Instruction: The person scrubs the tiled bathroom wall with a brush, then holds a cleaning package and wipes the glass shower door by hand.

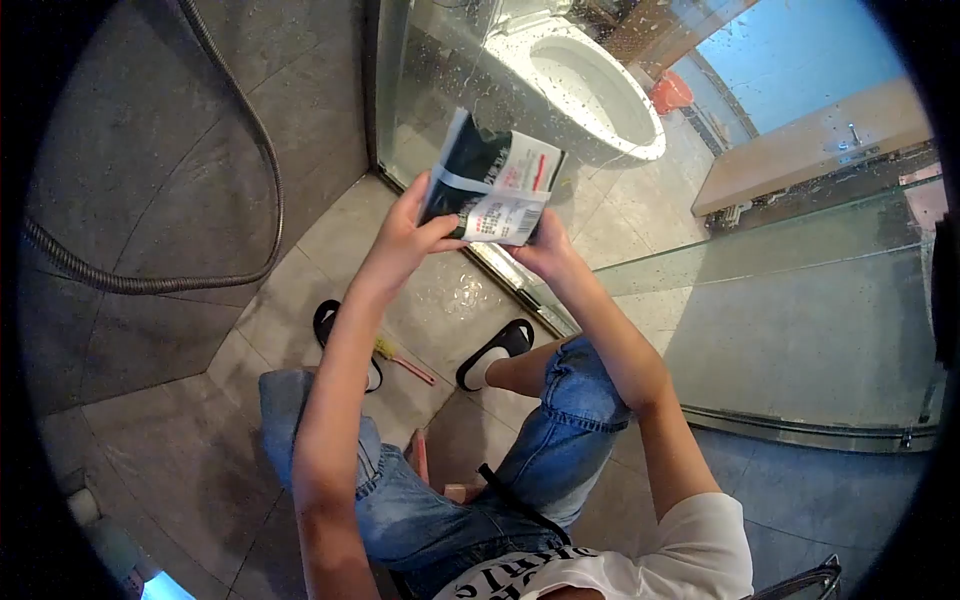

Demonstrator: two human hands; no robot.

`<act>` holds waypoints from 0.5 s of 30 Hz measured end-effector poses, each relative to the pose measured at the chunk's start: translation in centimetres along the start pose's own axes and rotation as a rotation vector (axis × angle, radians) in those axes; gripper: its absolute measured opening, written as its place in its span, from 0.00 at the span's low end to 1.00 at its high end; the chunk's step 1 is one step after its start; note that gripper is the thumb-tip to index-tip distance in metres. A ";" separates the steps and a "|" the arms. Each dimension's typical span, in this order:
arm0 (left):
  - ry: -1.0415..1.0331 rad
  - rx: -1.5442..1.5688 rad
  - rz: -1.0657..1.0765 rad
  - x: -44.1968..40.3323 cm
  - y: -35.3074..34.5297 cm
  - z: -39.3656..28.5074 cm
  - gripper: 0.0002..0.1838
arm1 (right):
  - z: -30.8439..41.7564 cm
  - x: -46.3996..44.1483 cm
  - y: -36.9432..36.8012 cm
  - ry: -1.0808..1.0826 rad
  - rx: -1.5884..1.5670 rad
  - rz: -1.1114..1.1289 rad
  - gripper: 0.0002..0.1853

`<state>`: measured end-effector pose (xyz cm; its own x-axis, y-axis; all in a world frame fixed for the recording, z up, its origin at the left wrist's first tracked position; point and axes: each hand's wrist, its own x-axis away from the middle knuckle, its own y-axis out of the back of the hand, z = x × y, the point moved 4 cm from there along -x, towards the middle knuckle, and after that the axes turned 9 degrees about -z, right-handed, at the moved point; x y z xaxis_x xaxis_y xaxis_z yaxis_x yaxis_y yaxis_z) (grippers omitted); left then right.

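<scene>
A tiled floor [275,325] extends below and beyond the toilet [590,85], which I view through water-flecked glass; a curved glass panel [770,345] lies to the toilet's lower right. My blue jeans [545,450] are well below the toilet, and lower still is my white shirt [695,535], its black capitals cut by folds and not legible as a word. A ribbed hose [277,190] loops left of the toilet. The packet [492,190], dark with white panels, is seen against the toilet's lower-left side; it bears a barcode, a red bar and dark and red print too small to read. My left hand [415,238] grips its left side, thumb on the front; my right hand [545,250] grasps its lower right corner. Below the toilet are my black sandals [512,338] and, between them, a pink-handled brush [410,368].
</scene>
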<state>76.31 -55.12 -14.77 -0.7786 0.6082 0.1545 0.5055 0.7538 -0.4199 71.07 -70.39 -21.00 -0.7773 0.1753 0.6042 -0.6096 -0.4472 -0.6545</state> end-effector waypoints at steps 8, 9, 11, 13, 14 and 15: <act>-0.017 0.106 -0.022 -0.1 -0.5 0.0 0.26 | 0.7 -1.2 1.2 -0.011 -0.100 0.041 0.20; -0.054 0.107 -0.024 0.0 -0.5 -0.5 0.26 | 0.7 -1.4 1.5 -0.059 -0.154 0.060 0.20; -0.088 0.106 -0.023 0.2 -0.6 -0.7 0.26 | 0.6 -0.8 0.9 -0.104 -0.213 0.078 0.21; -0.058 -0.062 -0.042 0.4 -0.6 -0.3 0.25 | 0.6 -0.2 0.5 -0.019 -0.098 0.020 0.21; -0.058 -0.063 -0.042 0.4 -0.6 -0.3 0.25 | 0.7 -0.6 1.0 -0.020 -0.099 0.020 0.21; -0.066 0.028 -0.045 0.3 -0.6 -0.3 0.25 | 0.7 -1.2 1.4 -0.053 -0.150 0.100 0.21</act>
<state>75.86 -55.32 -14.21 -0.8234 0.5557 0.1150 0.4597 0.7720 -0.4391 71.29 -71.88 -22.31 -0.8284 0.0881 0.5531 -0.5489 -0.3238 -0.7706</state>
